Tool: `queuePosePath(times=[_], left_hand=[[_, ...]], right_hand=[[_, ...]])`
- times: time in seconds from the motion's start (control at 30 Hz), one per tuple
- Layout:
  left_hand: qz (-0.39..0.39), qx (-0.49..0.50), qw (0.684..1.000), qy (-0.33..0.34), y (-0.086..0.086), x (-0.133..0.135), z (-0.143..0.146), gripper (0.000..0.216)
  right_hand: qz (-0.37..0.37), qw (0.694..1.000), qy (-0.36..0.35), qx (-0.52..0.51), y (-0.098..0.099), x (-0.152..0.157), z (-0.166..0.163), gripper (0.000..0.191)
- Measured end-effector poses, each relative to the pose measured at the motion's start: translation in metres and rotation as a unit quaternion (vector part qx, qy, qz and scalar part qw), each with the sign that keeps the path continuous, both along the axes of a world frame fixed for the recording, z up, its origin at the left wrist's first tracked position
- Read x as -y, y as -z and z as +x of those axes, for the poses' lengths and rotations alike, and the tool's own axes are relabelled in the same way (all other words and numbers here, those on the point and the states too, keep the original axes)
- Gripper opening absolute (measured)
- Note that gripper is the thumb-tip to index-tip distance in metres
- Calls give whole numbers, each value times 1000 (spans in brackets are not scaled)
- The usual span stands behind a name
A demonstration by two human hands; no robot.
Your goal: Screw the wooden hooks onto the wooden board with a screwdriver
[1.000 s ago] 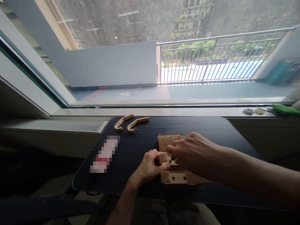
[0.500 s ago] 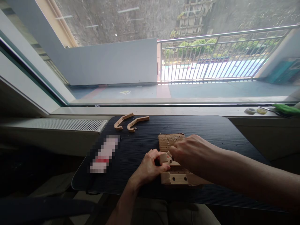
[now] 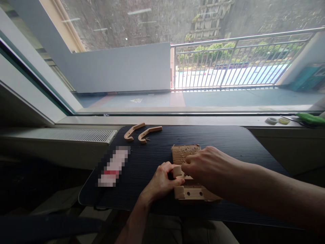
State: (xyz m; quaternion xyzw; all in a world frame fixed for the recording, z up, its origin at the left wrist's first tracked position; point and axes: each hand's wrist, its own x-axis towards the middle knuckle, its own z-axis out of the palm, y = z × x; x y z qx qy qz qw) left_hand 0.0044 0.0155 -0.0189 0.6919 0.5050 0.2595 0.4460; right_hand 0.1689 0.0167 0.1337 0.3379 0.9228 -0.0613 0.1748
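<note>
Thumb and fingers of the left hand (image 3: 162,179) clamp the blunt end of a pale wooden piece (image 3: 177,171), right on top of a brown board (image 3: 185,149) at the near part of the table (image 3: 154,159)! Over comes the right hand (image 3: 203,166), knuckles up, fingers curled tight against that same piece, and whether there's a tool inside that fist, I cannot tell. Just nearer the body, a second wooden piece (image 3: 194,194) shows two dark round holes, lying across the same board. Small crumbs dot the board's far end. Out toward the back left, two J-shaped wooden hooks (image 3: 133,131) lie side by side, tiny screws (image 3: 146,139) beside the right-hand one. Nearer the table's left edge sits a pixelated pinkish item (image 3: 114,166) with a red band, contents unreadable.
</note>
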Motion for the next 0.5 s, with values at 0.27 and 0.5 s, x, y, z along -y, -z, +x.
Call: queuePosePath(times=[0.27,0.5], left_hand=[[13,-4,1000,2,4,-1,0,13],[14,-23,1000,4,2,0,0,14]], right_hand=[[21,1000,-7,-19,17,-5,3,18],[93,995,-5,-46,32,-11,5,7]])
